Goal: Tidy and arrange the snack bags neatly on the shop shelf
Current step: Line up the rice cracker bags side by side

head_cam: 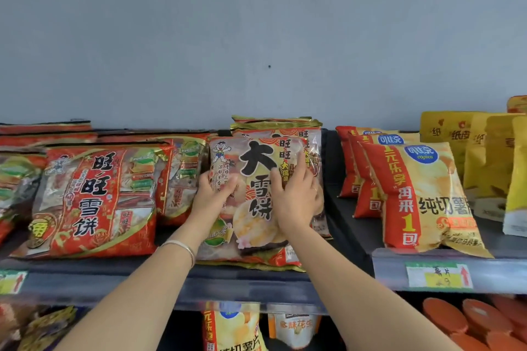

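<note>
rice cracker bag (256, 194): glossy crinkled plastic film | shelf (350, 214): dark matt | wall (256, 23): smooth matt grey | bracelet (182, 248): shiny metal

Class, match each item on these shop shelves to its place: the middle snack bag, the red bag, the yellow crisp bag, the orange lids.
1. middle snack bag
2. red bag
3. yellow crisp bag
4. orange lids

a. below, far right
b. gripped by the left hand, pressed by the right hand
c. left of both hands
d. right of both hands

Pairs: 1-b, 2-c, 3-d, 4-a
</note>
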A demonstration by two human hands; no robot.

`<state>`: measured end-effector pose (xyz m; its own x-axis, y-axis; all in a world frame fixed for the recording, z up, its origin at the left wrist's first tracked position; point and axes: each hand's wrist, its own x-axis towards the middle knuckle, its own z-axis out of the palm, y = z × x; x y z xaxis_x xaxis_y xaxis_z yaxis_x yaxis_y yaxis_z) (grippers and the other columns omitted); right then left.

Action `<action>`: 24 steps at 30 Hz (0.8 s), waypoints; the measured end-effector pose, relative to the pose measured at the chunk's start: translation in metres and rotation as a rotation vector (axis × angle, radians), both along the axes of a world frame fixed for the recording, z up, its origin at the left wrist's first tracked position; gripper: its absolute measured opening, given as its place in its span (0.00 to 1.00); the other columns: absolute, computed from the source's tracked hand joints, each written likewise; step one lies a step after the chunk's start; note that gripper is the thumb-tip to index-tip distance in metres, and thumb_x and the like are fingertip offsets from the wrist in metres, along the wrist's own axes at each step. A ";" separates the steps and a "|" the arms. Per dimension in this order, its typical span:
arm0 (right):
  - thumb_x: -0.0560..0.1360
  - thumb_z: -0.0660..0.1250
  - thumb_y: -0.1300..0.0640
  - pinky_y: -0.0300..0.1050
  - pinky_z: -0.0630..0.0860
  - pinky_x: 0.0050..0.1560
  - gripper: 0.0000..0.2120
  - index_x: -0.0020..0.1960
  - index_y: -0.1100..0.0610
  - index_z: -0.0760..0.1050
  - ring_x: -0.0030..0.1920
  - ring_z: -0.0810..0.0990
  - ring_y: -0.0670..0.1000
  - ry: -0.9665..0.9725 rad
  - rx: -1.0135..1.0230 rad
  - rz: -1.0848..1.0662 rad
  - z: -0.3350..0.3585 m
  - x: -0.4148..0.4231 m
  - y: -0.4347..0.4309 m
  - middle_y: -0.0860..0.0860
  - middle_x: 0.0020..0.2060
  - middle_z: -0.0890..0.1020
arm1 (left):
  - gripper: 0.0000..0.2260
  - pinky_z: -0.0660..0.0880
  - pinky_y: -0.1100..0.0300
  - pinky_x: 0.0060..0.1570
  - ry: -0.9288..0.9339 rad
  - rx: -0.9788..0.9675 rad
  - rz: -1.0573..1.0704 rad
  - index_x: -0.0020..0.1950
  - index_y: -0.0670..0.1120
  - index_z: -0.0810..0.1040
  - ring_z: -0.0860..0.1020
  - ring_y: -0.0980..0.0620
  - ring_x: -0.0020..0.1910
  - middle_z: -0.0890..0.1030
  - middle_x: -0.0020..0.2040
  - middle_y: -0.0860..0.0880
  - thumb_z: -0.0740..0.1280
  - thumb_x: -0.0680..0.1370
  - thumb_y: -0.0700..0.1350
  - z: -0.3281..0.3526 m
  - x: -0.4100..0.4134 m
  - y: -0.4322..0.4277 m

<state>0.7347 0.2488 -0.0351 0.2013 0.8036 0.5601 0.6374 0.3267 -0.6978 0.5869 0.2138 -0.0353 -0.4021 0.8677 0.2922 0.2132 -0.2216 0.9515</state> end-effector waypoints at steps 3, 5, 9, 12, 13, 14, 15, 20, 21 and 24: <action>0.77 0.50 0.33 0.61 0.52 0.72 0.36 0.78 0.48 0.44 0.76 0.54 0.58 0.140 -0.056 -0.065 0.008 0.014 0.009 0.54 0.77 0.55 | 0.30 0.64 0.51 0.62 -0.135 -0.050 -0.125 0.74 0.51 0.58 0.66 0.48 0.67 0.65 0.72 0.48 0.61 0.76 0.61 0.000 -0.008 0.002; 0.75 0.51 0.30 0.64 0.53 0.72 0.40 0.78 0.48 0.42 0.75 0.57 0.61 0.280 -0.203 -0.035 0.011 0.026 0.019 0.56 0.76 0.56 | 0.28 0.67 0.56 0.55 -0.179 -0.063 -0.187 0.73 0.51 0.61 0.71 0.51 0.58 0.71 0.67 0.48 0.62 0.76 0.60 -0.001 -0.010 0.003; 0.73 0.53 0.28 0.61 0.63 0.69 0.42 0.78 0.50 0.48 0.71 0.65 0.63 0.424 -0.320 0.105 0.009 0.025 0.024 0.58 0.73 0.64 | 0.27 0.67 0.58 0.52 -0.236 -0.043 -0.238 0.73 0.48 0.61 0.69 0.54 0.53 0.71 0.57 0.51 0.64 0.77 0.56 -0.004 -0.010 0.004; 0.70 0.52 0.25 0.61 0.68 0.67 0.43 0.76 0.50 0.55 0.67 0.71 0.59 0.465 -0.254 0.136 0.007 0.011 0.017 0.55 0.69 0.70 | 0.26 0.66 0.57 0.54 -0.224 -0.025 -0.233 0.71 0.49 0.63 0.70 0.53 0.57 0.71 0.54 0.54 0.64 0.77 0.56 -0.005 -0.017 0.006; 0.69 0.51 0.25 0.60 0.70 0.66 0.43 0.75 0.50 0.57 0.66 0.73 0.58 0.460 -0.246 0.141 0.006 0.009 0.015 0.54 0.68 0.73 | 0.25 0.66 0.57 0.54 -0.226 -0.027 -0.236 0.70 0.50 0.65 0.71 0.53 0.57 0.72 0.53 0.55 0.65 0.76 0.57 -0.006 -0.019 0.007; 0.69 0.50 0.25 0.60 0.71 0.65 0.42 0.75 0.50 0.59 0.65 0.74 0.57 0.442 -0.252 0.140 0.007 0.008 0.015 0.53 0.66 0.74 | 0.23 0.67 0.57 0.53 -0.221 -0.027 -0.237 0.68 0.51 0.66 0.73 0.53 0.56 0.73 0.52 0.56 0.65 0.76 0.57 -0.006 -0.020 0.007; 0.71 0.50 0.26 0.59 0.71 0.65 0.40 0.74 0.50 0.61 0.65 0.74 0.56 0.418 -0.262 0.142 0.009 0.009 0.014 0.52 0.65 0.75 | 0.22 0.67 0.57 0.53 -0.218 -0.021 -0.243 0.66 0.52 0.66 0.73 0.55 0.54 0.73 0.52 0.57 0.64 0.76 0.58 -0.008 -0.021 0.009; 0.71 0.48 0.26 0.59 0.70 0.65 0.39 0.73 0.50 0.64 0.66 0.72 0.57 0.314 -0.281 0.114 0.019 0.017 0.017 0.53 0.67 0.72 | 0.31 0.66 0.52 0.62 -0.202 0.009 -0.233 0.71 0.55 0.60 0.69 0.50 0.64 0.70 0.66 0.52 0.66 0.72 0.64 -0.010 -0.022 0.015; 0.73 0.49 0.28 0.59 0.69 0.66 0.37 0.74 0.49 0.62 0.67 0.70 0.58 0.281 -0.236 0.080 0.024 0.018 0.018 0.54 0.70 0.69 | 0.36 0.65 0.47 0.66 -0.185 0.031 -0.197 0.74 0.57 0.57 0.66 0.49 0.68 0.65 0.71 0.51 0.66 0.70 0.66 -0.006 -0.022 0.017; 0.78 0.51 0.37 0.55 0.67 0.66 0.29 0.74 0.52 0.61 0.70 0.65 0.58 0.175 -0.080 0.001 0.044 0.021 0.021 0.55 0.72 0.64 | 0.32 0.56 0.43 0.71 -0.057 0.147 -0.039 0.76 0.56 0.53 0.55 0.47 0.75 0.54 0.77 0.51 0.63 0.76 0.61 0.020 -0.023 0.021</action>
